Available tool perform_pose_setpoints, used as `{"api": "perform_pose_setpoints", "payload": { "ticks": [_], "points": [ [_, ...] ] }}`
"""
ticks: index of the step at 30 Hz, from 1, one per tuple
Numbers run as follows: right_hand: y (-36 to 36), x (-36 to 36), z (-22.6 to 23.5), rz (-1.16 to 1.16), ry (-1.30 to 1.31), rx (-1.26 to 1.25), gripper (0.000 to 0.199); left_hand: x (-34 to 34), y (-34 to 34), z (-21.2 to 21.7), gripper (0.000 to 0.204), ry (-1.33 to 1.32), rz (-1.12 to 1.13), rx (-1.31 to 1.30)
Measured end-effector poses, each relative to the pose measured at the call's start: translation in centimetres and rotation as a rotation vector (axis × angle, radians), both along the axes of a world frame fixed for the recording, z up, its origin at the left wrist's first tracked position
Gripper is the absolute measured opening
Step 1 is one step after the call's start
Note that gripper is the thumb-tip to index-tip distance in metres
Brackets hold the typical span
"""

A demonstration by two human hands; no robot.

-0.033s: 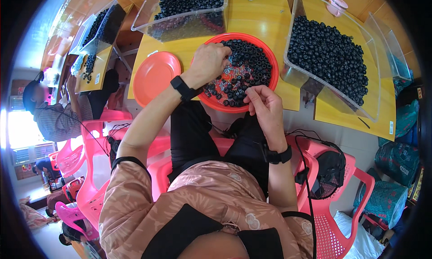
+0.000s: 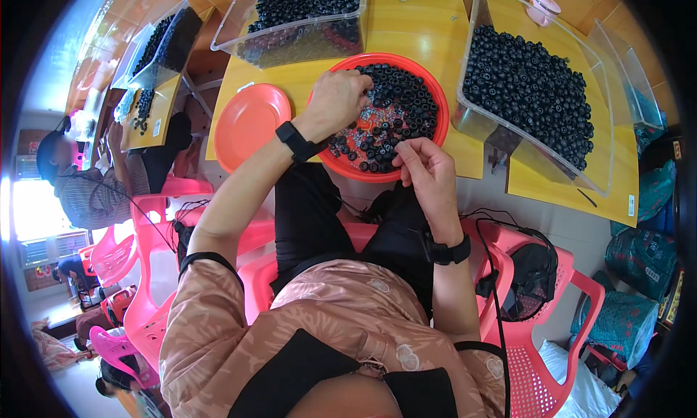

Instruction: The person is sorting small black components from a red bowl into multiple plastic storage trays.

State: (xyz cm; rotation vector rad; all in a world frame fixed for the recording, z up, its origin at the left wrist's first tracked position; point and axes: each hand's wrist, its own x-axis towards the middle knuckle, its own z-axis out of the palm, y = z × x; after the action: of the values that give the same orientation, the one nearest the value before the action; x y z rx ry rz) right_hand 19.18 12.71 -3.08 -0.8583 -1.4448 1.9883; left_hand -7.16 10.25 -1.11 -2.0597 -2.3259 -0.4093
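A round red tray [image 2: 435,99] on the yellow table [image 2: 417,33] holds a heap of small black rings [image 2: 399,99]. My left hand [image 2: 337,102], with a black watch on its wrist, lies on the left side of the heap with its fingers curled down into the rings. At the tray's near rim, my right hand [image 2: 428,175] has its thumb and fingertips pinched together, apparently on one black ring. That wrist wears a black band too.
An empty orange plate [image 2: 250,120] lies left of the tray. Clear bins full of black rings stand at the right [image 2: 465,91] and at the back [image 2: 239,37]. Pink chairs [image 2: 145,273] and another seated person [image 2: 87,193] are on my left; a black bag [image 2: 534,273] is on my right.
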Motion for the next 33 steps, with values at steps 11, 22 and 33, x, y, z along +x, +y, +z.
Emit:
{"api": "perform_pose_setpoints", "payload": {
  "ticks": [11, 22, 33],
  "points": [
    [0.3, 0.1, -0.2, 0.016, -0.021, -0.010, 0.019, -0.2, 1.2, -0.6, 0.017, -0.068, 0.048, -0.084],
    [0.3, 0.0, -0.2, 0.014, -0.037, -0.007, 0.019, -1.5, 0.6, -1.4, 0.014, -0.111, 0.068, 0.007],
    [0.4, 0.2, -0.7, 0.023, -0.033, 0.008, 0.020, -1.2, 0.8, 0.5, 0.023, -0.018, -0.042, -0.190]
  ]
}}
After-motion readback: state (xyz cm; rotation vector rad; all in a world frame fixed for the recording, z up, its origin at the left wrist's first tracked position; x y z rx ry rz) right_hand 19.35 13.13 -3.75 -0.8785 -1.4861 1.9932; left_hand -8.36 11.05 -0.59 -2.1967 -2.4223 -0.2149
